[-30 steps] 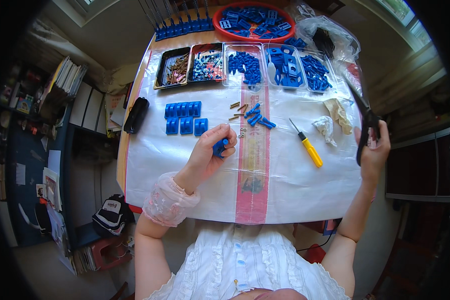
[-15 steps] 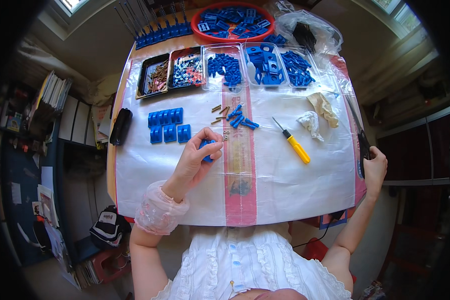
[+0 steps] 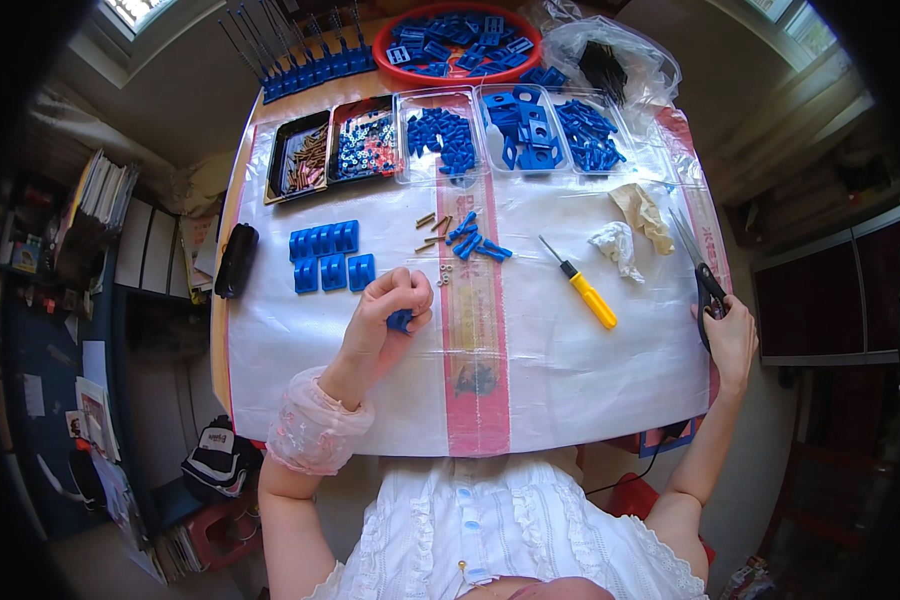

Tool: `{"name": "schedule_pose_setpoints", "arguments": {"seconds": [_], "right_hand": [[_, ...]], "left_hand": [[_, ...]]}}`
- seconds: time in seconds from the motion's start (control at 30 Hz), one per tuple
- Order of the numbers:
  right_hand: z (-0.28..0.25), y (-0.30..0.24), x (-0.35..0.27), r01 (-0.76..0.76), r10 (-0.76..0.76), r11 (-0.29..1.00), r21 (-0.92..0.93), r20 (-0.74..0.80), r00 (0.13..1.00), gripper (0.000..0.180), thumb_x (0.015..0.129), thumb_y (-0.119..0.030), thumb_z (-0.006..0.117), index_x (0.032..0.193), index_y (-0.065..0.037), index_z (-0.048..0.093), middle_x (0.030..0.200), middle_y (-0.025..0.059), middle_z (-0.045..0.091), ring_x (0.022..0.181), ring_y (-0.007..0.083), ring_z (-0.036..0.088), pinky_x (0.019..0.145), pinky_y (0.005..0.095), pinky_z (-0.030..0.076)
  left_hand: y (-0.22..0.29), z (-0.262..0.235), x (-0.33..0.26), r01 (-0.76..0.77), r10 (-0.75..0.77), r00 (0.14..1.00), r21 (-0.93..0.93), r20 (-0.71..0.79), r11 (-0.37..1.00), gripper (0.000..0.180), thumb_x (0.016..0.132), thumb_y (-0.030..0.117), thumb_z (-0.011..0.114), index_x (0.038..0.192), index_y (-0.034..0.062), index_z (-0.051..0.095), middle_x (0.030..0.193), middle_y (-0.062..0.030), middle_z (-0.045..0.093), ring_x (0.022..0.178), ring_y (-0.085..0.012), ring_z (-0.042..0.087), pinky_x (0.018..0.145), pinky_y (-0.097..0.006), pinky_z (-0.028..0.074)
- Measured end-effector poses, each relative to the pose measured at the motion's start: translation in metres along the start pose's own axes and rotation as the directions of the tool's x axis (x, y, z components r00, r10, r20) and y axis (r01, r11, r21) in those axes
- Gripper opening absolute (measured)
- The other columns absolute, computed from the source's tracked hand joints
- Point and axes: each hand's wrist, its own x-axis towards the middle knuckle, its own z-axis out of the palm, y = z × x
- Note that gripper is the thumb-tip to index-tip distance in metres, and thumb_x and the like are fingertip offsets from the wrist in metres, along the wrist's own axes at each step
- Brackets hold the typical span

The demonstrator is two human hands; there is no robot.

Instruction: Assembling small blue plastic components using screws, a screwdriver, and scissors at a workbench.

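The left hand (image 3: 390, 310) curls tight around a small blue plastic piece (image 3: 400, 321), held just above the plastic sheet (image 3: 570, 380) on the counter, near the brass screws (image 3: 428, 222). The right hand (image 3: 732, 335) rests at the counter's right edge, its grip on the black-handled scissors (image 3: 705, 285). Reaching sideways without looking could knock the scissors off, and the small piece could slip among the loose parts.
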Motion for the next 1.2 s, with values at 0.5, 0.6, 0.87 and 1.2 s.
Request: {"name": "schedule_pose_setpoints", "arguments": {"seconds": [0.5, 0.6, 0.87, 1.2], "right_hand": [[-0.004, -0.005, -0.004, 0.169, -0.17, 0.985, 0.039, 0.032, 0.985, 0.038, 0.082, -0.028, 0.082, 0.097, 0.006, 0.069, 0.095, 0.0245, 0.072, 0.091, 0.0424, 0.069, 0.08, 0.0474, 0.053], [0.002, -0.004, -0.006, 0.23, -0.23, 0.973, -0.021, 0.002, 0.973, 0.036, 0.084, -0.025, 0.081, 0.096, 0.006, 0.069, 0.093, 0.0242, 0.071, 0.088, 0.0424, 0.069, 0.077, 0.0469, 0.052], [-0.018, -0.065, -0.035, 0.471, -0.436, 0.842, 0.264, -0.182, 0.881, 0.012, 0.092, -0.006, 0.072, 0.093, 0.005, 0.069, 0.084, 0.0159, 0.071, 0.073, 0.0258, 0.068, 0.069, 0.0358, 0.052], [0.03, -0.214, -0.082, 0.499, -0.924, 0.138, 0.856, -0.07, 0.375, 0.026, 0.087, -0.006, 0.077, 0.11, -0.001, 0.068, 0.086, 0.0086, 0.063, 0.072, 0.017, 0.06, 0.067, 0.0301, 0.051]], "left_hand": [[-0.005, -0.001, 0.002, 0.066, -0.063, 0.997, -0.046, 0.046, 0.997, 0.022, 0.097, 0.008, 0.056, 0.117, 0.0006, 0.053, 0.112, -0.0128, 0.057, 0.099, -0.0182, 0.055, 0.085, -0.028, 0.049], [-0.006, -0.002, 0.001, 0.078, -0.076, 0.996, -0.038, 0.04, 0.996, 0.024, 0.096, 0.005, 0.055, 0.12, -0.0003, 0.05, 0.117, -0.0137, 0.056, 0.108, -0.0196, 0.058, 0.095, -0.031, 0.052], [-0.008, 0.005, -0.003, 0.08, -0.08, 0.997, -0.006, -0.009, 0.997, 0.023, 0.098, 0.005, 0.053, 0.12, -0.0014, 0.051, 0.118, -0.0134, 0.056, 0.111, -0.02, 0.059, 0.106, -0.032, 0.05], [-0.01, 0.015, -0.005, 0.124, -0.116, 0.987, -0.061, 0.113, 0.99, 0.028, 0.103, 0.017, 0.046, 0.124, -0.0008, 0.051, 0.12, -0.0136, 0.058, 0.116, -0.0222, 0.059, 0.108, -0.038, 0.046]]}}
